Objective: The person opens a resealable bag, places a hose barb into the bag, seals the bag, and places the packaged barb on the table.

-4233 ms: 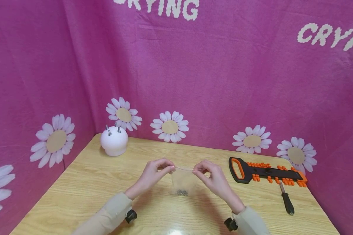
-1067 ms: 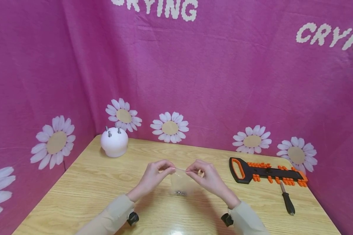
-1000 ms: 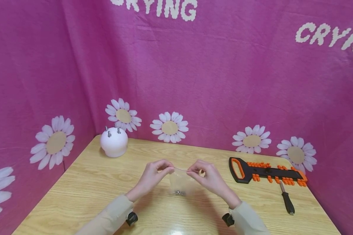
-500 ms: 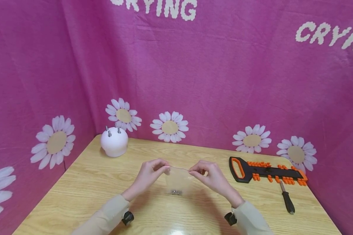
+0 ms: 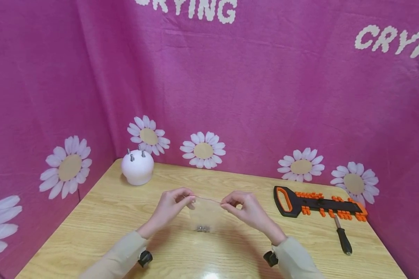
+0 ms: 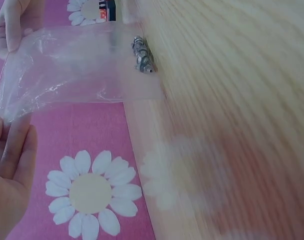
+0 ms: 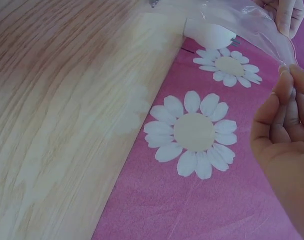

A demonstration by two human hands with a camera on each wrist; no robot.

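Observation:
A clear plastic zip bag [image 5: 206,213] hangs over the table between both hands, a thin reddish line along its top edge. Small silvery metal screw-like parts [image 6: 142,55] lie together at its bottom. My left hand [image 5: 172,205] pinches the bag's top left corner between thumb and fingers. At the opposite corner, the thumb and index finger of my right hand [image 5: 246,207] pinch the same edge, as the right wrist view shows up close. The top edge is stretched between the hands, and the mouth looks closed.
On the back left of the wooden table [image 5: 104,221] stands a white rounded object [image 5: 137,168] with several metal pins on top. A black and orange rack-like holder [image 5: 317,203] lies at the right, a black-handled screwdriver [image 5: 343,240] in front of it. A pink daisy-print cloth [image 5: 251,97] hangs behind.
Both hands have shifted a little to the left with the bag. Over the last second the gap between them has widened along its top edge.

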